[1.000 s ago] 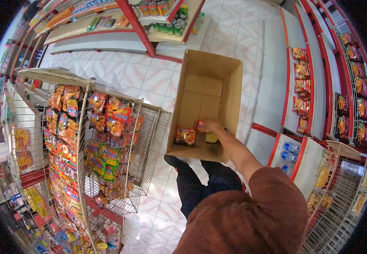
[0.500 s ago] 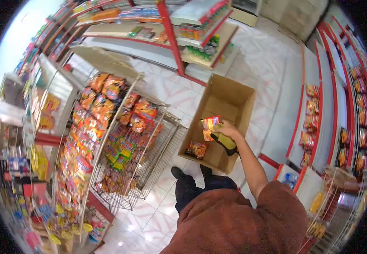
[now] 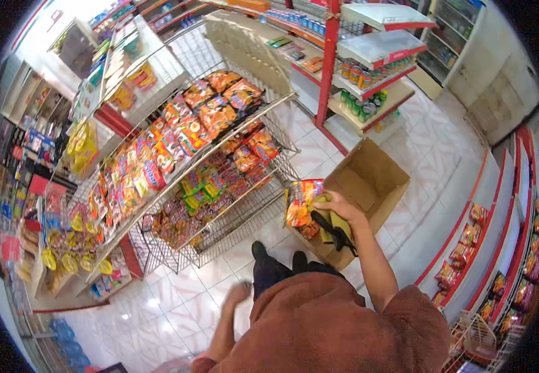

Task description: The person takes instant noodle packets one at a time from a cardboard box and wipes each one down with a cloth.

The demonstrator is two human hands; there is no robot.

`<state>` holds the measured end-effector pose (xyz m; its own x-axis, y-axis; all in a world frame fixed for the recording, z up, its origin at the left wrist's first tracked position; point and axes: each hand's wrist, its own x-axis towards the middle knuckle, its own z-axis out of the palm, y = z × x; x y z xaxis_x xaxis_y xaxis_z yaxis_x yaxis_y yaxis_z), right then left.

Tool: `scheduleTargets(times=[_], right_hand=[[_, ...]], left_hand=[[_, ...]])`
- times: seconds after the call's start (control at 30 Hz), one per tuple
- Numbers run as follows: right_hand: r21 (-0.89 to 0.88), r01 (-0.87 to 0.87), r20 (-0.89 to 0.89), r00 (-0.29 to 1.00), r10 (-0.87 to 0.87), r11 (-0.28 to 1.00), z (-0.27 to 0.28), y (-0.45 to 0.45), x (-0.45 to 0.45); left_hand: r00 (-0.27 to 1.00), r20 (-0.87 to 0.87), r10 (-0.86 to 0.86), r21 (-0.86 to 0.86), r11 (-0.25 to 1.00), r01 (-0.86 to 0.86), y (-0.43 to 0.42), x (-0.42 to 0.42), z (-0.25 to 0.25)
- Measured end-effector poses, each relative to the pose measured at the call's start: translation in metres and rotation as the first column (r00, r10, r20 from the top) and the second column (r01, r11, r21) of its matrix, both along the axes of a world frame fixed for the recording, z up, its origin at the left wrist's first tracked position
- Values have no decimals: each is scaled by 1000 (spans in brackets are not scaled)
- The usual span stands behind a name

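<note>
My right hand [image 3: 344, 210] is closed over the cardboard box [image 3: 375, 171] on the floor. It grips a red and yellow snack or noodle packet [image 3: 302, 200] together with an olive-green cloth item [image 3: 338, 229] that has black parts hanging from it. Another packet [image 3: 308, 230] shows beneath, at the box's near left corner. My left hand [image 3: 239, 292] hangs low beside my leg, away from the goods. Motion smears its fingers, so their position is unclear.
A wire rack [image 3: 269, 177] on the left carries orange packets [image 3: 188, 132] on top and green ones [image 3: 202, 186] below. A red-posted shelf [image 3: 328, 68] with cans stands ahead. More shelves with packets [image 3: 469, 233] run along the right.
My view has turned toward the left. The right hand has lifted the packet and cloth item toward the box's left edge. My left hand has come into sight at the lower left.
</note>
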<state>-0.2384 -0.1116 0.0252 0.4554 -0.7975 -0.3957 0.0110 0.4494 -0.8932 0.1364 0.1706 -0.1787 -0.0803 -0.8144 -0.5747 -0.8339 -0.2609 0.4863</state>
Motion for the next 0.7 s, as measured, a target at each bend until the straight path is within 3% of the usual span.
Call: scheduleTargets(times=[0.03,0.07,0.1,0.13,0.2,0.23,0.3,0.37,0.4,0.47,0.5,0.6,0.67,0.7], right_hand=[[-4,-22,-8,1000,22,1000,5,2,11],[-69,-71,-74,995,66,995,8,6,22],[-131,-121,-139,985,103,984,10,10,33],[-190,-174,-204,970,134,966,13,15,42],[-190,-213,-170,969,181,959,36,27,57],[-194,-232,-128,969,210,953,49,30,64],[-201,-259,-86,965,246,945,54,29,64],[-325,-24,-187,982,-39,945,45,19,40],[-325,-28,-190,981,-36,945,43,18,35],[-412,420,-148,845,-514,809,42,19,28],[-411,416,-153,846,-511,811,42,24,32],[-709,283,-268,739,-618,646,59,46,75],[-567,146,-385,823,-418,811,80,73,111],[-767,48,-310,845,-435,640,68,82,124]], left_hand=[[988,-116,98,-138,984,-114,-54,-12,64],[956,-213,202,-146,961,-236,-99,-33,141],[848,-497,183,-203,926,-318,-125,-34,135],[678,-726,114,-213,900,-380,-146,-48,159],[278,-947,164,8,873,-488,-171,-78,187],[272,-949,161,4,865,-501,-181,-91,199],[40,-897,439,382,820,-426,-193,-111,216],[-33,-886,463,432,796,-423,-191,-119,198],[-102,-865,492,487,772,-408,-189,-123,189],[-175,-837,518,543,746,-387,-187,-130,183],[-210,-826,523,562,742,-366,-184,-133,187],[-274,-809,520,588,735,-339,-178,-136,200],[-279,-806,523,592,698,-403,-173,-141,201],[-285,-805,520,592,676,-439,-170,-139,202]])
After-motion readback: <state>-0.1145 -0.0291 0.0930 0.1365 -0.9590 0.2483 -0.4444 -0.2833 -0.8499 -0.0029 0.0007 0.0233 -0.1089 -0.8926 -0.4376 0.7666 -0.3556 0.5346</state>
